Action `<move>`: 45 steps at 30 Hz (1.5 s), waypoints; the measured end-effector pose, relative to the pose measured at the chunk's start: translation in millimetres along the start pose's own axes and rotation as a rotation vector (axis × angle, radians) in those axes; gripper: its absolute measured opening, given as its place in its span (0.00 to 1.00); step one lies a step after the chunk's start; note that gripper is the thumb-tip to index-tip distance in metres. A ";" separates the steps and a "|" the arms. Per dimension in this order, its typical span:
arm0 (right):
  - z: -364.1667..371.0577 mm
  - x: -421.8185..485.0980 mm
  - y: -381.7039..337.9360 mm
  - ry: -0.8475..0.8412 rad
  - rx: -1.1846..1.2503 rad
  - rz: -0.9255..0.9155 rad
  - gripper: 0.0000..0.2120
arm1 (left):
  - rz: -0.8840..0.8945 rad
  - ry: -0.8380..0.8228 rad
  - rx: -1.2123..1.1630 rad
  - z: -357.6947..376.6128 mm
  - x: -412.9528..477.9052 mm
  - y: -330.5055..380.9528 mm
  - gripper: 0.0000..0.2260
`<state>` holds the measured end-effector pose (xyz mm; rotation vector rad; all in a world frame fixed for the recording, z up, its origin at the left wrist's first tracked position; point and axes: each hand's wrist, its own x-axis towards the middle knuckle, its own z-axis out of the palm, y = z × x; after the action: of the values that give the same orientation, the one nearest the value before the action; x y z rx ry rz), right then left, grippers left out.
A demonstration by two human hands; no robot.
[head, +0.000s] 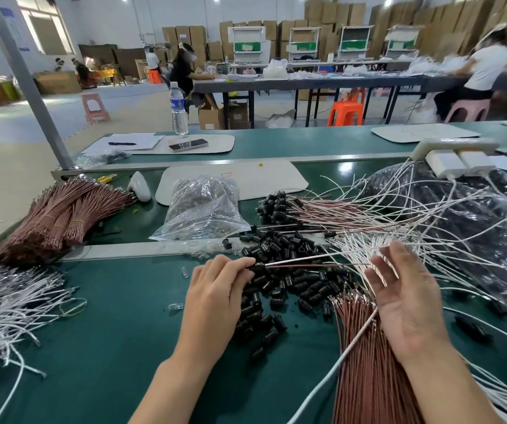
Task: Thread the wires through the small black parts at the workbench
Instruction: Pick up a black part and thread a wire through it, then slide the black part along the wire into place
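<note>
My left hand (215, 295) pinches a small black part (258, 267) at its fingertips, above a heap of loose black parts (289, 283) on the green bench. A white wire and a brown wire (304, 262) run from that part to the right, toward my right hand (405, 301). My right hand is open, palm up, fingers spread, with the wire ends passing by its fingertips. A bundle of brown wires (365, 362) lies under my right wrist, and loose white wires (399, 237) fan out behind it.
Finished wires with black parts (279, 206) lie further back. A clear bag of parts (203, 206) sits mid-bench, brown wire bundles (62, 215) at left, white wires (4, 304) at far left, a large plastic bag (491, 228) at right. People work at tables behind.
</note>
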<state>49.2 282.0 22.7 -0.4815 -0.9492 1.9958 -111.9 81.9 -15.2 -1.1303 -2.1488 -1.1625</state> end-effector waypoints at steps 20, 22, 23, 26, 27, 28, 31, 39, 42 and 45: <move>17.0 -17.6 18.9 -0.434 -0.351 0.327 0.13 | -0.289 0.029 -0.486 5.5 2.8 26.5 0.07; 23.8 -23.6 30.6 -0.495 -0.434 0.350 0.15 | -0.229 -0.054 -0.482 11.4 -2.7 32.7 0.08; 24.9 -24.7 34.9 -0.501 -0.433 0.338 0.15 | -0.196 -0.107 -0.479 14.0 -5.3 35.1 0.11; 23.8 -23.6 43.2 -0.465 -0.442 0.222 0.15 | -0.133 -0.230 -0.468 21.3 -11.4 39.3 0.12; 23.8 -23.3 44.6 -0.442 -0.443 0.183 0.13 | -0.131 -0.242 -0.455 23.6 -13.2 39.5 0.11; 23.6 -22.3 45.6 -0.411 -0.429 0.155 0.12 | -0.146 -0.243 -0.447 25.1 -14.6 39.6 0.12; 21.8 -16.5 43.0 -0.271 -0.317 0.128 0.14 | -0.179 -0.230 -0.437 26.0 -17.5 38.9 0.17; 18.8 -10.0 37.2 -0.160 -0.077 0.197 0.10 | -0.133 -0.257 -0.351 21.7 -16.6 39.2 0.07; 20.1 -11.0 37.4 -0.182 -0.087 0.209 0.11 | -0.135 -0.247 -0.306 22.8 -16.6 38.3 0.06; 20.2 -10.5 37.6 -0.195 -0.096 0.225 0.11 | -0.159 -0.201 -0.341 21.9 -13.6 37.3 0.05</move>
<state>22.3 251.3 6.5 -0.4703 -1.1582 2.2379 -73.5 105.8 -18.9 -1.2838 -2.2826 -1.5952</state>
